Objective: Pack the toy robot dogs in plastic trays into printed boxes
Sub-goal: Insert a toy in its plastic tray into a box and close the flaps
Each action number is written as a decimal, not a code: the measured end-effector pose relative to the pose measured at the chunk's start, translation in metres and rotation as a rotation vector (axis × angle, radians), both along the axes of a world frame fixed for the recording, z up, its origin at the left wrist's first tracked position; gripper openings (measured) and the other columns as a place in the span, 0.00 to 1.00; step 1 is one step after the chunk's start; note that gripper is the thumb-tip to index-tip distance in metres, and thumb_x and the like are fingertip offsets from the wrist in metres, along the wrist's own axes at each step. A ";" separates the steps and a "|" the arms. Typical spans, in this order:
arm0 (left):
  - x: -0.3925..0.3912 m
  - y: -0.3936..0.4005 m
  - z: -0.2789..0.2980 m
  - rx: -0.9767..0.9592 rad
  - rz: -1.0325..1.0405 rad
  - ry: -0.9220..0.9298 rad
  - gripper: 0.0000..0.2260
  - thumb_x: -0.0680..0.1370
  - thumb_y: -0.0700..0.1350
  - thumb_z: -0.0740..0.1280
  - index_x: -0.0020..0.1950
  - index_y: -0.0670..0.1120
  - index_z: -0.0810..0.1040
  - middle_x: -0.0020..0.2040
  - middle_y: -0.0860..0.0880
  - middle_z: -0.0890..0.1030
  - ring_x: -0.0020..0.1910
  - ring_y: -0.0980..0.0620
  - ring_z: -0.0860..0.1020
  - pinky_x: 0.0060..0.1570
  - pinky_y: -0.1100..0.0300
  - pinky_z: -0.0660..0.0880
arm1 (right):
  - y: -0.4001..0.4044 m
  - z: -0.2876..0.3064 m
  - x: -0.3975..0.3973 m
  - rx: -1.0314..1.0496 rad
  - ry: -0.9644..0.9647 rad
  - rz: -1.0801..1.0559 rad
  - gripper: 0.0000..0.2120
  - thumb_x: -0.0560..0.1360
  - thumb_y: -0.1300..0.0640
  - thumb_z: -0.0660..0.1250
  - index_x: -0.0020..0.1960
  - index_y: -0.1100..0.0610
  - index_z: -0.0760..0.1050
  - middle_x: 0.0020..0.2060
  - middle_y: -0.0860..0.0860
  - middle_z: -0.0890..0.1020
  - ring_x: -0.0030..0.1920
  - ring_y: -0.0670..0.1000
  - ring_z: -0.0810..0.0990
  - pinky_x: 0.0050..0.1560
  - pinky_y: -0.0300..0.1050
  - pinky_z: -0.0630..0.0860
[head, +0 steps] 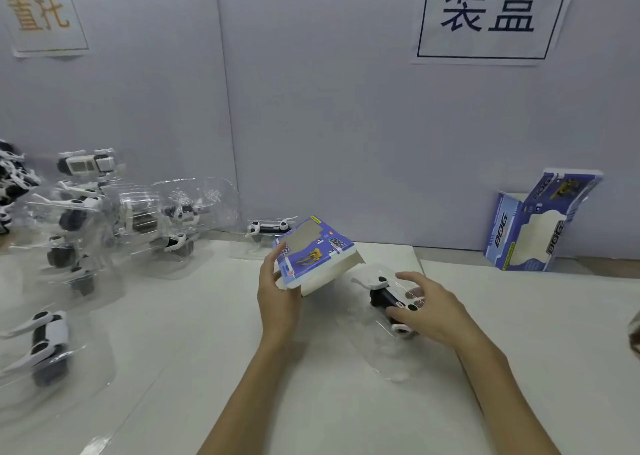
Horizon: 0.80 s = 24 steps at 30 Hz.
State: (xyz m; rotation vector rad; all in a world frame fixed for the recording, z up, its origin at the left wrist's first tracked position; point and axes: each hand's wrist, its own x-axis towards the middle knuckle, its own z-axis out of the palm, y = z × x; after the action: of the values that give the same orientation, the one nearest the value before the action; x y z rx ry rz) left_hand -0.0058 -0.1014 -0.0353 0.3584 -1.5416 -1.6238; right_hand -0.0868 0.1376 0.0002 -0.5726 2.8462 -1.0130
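Left grip (277,291) holding printed box (313,252), open mouth facing right; right grip (427,307) clutching trayed robot dog (388,295) just beside on desk (207,350).

The scene is lit evenly and softly, with a cool bluish cast over the wall panels (311,125). Only faint shadows are thrown on the tabletop (207,333). Glare is caught by the clear plastic trays (145,212) left of the printed sign (491,14). Slight motion blur is seen on the hands, and straight lines are bowed toward the frame edges.
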 end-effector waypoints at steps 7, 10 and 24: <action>-0.004 0.003 -0.003 -0.197 0.022 -0.045 0.21 0.81 0.38 0.69 0.72 0.56 0.76 0.70 0.63 0.77 0.69 0.60 0.75 0.71 0.52 0.72 | 0.012 0.004 0.002 -0.166 -0.117 0.307 0.27 0.70 0.55 0.79 0.64 0.34 0.78 0.53 0.44 0.84 0.49 0.45 0.83 0.50 0.40 0.82; -0.004 0.004 -0.004 -0.276 -0.029 -0.052 0.20 0.82 0.38 0.69 0.71 0.55 0.78 0.72 0.61 0.76 0.73 0.61 0.71 0.74 0.56 0.68 | 0.011 0.005 0.006 -0.210 -0.143 0.377 0.27 0.70 0.57 0.79 0.62 0.34 0.79 0.51 0.44 0.84 0.51 0.45 0.83 0.47 0.38 0.82; 0.007 -0.002 -0.011 -0.619 -0.162 -0.195 0.20 0.83 0.34 0.65 0.69 0.55 0.80 0.76 0.58 0.71 0.66 0.61 0.79 0.58 0.56 0.79 | 0.001 -0.013 -0.009 -0.396 -0.146 0.109 0.28 0.68 0.58 0.80 0.60 0.42 0.70 0.49 0.40 0.87 0.50 0.45 0.86 0.55 0.57 0.84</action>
State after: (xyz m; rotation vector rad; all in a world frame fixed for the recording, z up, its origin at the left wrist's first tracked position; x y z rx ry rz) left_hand 0.0009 -0.1038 -0.0460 0.0521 -2.1698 -1.1639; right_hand -0.0953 0.1383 -0.0128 -0.6412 2.4699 -1.5398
